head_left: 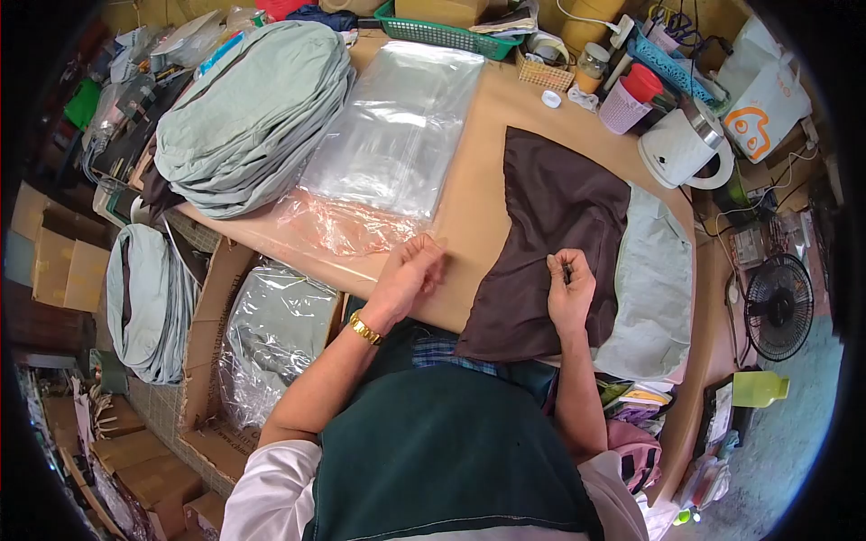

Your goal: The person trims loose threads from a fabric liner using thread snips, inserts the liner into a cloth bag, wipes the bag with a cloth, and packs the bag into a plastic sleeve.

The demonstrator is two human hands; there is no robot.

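A dark brown cloth (550,216) lies on the table, its right edge over a pale grey-green cloth (654,288). My right hand (570,290) is above the brown cloth with thumb and fingers pinched together. Something dark shows at those fingertips, but I cannot make out what it is. Left of the cloth, my left hand (410,278) is over the table's front edge, its fingers curled in and slightly blurred. Whatever it may hold is hidden. Just beyond this hand lie clear plastic bags (388,135) in a flat stack.
A thick pile of grey-green cloth pieces (253,117) stands at the back left. Below it, a cardboard box (203,334) holds plastic-wrapped goods (280,325). A white kettle (681,149), a pink basket (624,108) and a green tray (442,38) line the far edges.
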